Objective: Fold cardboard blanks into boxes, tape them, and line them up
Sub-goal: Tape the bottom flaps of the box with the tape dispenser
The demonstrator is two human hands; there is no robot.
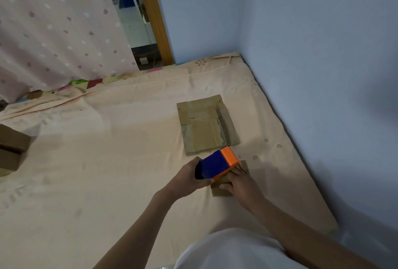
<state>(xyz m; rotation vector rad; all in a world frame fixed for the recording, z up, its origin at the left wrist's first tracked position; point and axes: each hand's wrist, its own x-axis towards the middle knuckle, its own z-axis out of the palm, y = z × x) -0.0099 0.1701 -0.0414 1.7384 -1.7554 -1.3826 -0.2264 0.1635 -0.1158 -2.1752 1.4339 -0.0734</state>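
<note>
Left hand [189,179] grips the tape dispenser [217,164]; right hand [239,183], fingers flat, presses the small box [221,191] on the bed [107,161]. Cardboard likely light, crushable: hold by edges.

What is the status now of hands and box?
Left hand grips tape dispenser. Right hand presses small box. Flat blanks beyond, nothing blocking.

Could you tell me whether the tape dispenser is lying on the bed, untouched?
No, the left hand grips the tape dispenser above the small box.
</note>
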